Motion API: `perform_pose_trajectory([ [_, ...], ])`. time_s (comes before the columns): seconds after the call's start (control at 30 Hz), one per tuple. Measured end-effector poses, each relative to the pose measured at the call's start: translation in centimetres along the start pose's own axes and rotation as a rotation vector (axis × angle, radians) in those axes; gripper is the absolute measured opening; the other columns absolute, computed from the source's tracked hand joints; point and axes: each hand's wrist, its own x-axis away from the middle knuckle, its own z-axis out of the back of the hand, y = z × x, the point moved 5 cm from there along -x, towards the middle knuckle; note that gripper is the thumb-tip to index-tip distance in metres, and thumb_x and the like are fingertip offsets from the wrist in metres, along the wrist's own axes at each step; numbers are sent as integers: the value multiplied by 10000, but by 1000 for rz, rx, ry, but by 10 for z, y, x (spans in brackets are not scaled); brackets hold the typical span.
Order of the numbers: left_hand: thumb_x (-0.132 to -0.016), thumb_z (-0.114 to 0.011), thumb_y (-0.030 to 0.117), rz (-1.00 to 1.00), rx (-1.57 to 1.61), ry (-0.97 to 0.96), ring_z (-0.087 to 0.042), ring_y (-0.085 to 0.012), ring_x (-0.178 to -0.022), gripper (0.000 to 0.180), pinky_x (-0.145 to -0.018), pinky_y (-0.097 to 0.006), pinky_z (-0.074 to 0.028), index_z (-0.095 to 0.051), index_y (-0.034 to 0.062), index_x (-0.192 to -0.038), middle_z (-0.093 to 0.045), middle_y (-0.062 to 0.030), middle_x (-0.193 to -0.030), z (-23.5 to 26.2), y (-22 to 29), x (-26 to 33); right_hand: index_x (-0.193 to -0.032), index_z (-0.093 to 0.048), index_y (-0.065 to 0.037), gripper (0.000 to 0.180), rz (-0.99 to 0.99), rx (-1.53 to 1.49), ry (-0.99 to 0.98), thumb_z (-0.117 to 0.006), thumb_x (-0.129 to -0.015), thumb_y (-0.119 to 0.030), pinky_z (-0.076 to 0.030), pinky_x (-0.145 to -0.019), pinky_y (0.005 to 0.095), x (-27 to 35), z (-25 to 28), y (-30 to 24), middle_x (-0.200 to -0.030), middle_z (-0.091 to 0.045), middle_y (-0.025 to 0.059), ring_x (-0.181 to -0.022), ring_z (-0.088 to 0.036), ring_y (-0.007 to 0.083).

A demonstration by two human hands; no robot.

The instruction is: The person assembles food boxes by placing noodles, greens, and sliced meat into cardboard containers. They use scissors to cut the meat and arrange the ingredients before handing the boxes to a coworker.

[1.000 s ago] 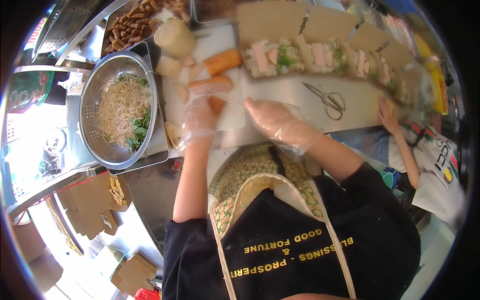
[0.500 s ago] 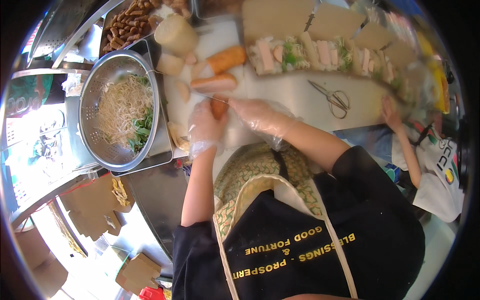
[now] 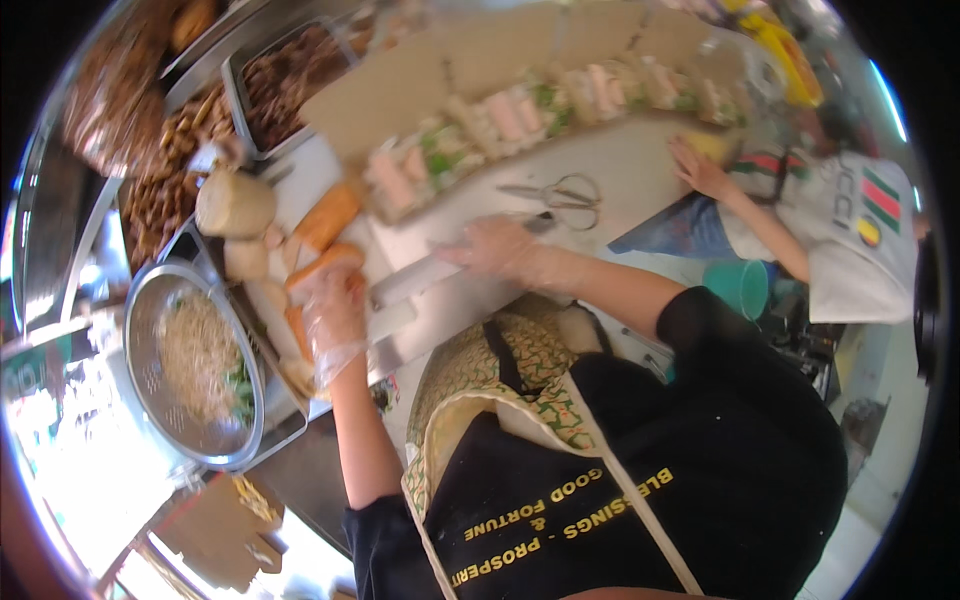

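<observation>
A clear plastic glove covers my left hand (image 3: 335, 308), its fingers bent over an orange-skinned piece of meat loaf (image 3: 326, 262) on the white cutting board (image 3: 310, 165); blur hides the exact grip. Another orange-skinned piece (image 3: 328, 215) lies just beyond, beside a thick pale cylindrical roll (image 3: 236, 203). My right hand (image 3: 497, 250), also gloved, is closed on a knife (image 3: 415, 280). The broad blade points left toward my left hand, low over the counter, and the dark handle end sticks out on the right. Scissors (image 3: 560, 197) lie beyond my right hand.
Open cardboard boxes (image 3: 400, 80) with filled bread, pink slices and greens line the far side. A metal colander (image 3: 135, 350) of bean sprouts and herbs stands left, below a tray of brown pieces (image 3: 160, 205). At right, another person's hand (image 3: 700, 168) rests on the counter.
My right hand has drawn the knife away to the right, off the piece it was against. My left hand has shifted onto the orange-skinned pieces. The whole view has turned.
</observation>
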Motion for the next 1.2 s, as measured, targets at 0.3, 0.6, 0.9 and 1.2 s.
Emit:
perform_pose_trajectory([
  [0.3, -991, -614, 160, 64, 1027, -326, -646, -147, -776, 232, -589, -255, -531, -570, 33, -1180, -645, -64, -995, -5, 102, -3, -1402, -499, -37, 538, -174, -1087, 374, -580, -1005, -392, -471, -980, 368, 36, 85, 2, -1241, -626, 166, -1167, -588, 239],
  [0.6, -1039, -480, 139, -191, 996, -623, -607, -98, -817, 241, -598, -227, -500, -621, 35, -1204, -637, -42, -1083, -17, 266, -33, -1263, -603, -112, 345, -1045, -1181, 1001, -657, -985, -309, -477, -844, 235, 265, 128, 264, -1014, -616, -64, -959, -577, 54],
  [0.9, -1020, -547, 195, 59, 788, -579, -647, -108, -705, 232, -608, -248, -501, -658, 68, -1180, -681, -23, -1034, -40, 220, -34, -1146, -670, -40, 274, -1236, -98, 578, -563, -969, -219, -523, -843, 410, 388, 84, 539, -977, -728, 124, -923, -688, 259],
  [1.2, -988, -601, 132, 396, 988, -25, -593, -92, -792, 144, -681, -229, -498, -658, 58, -1098, -633, 17, -882, 72, 17, -60, -1065, -658, -2, 238, -1477, 366, 385, -502, -970, -154, -462, -969, 469, 338, 144, 471, -1164, -687, 196, -1095, -640, 331],
])
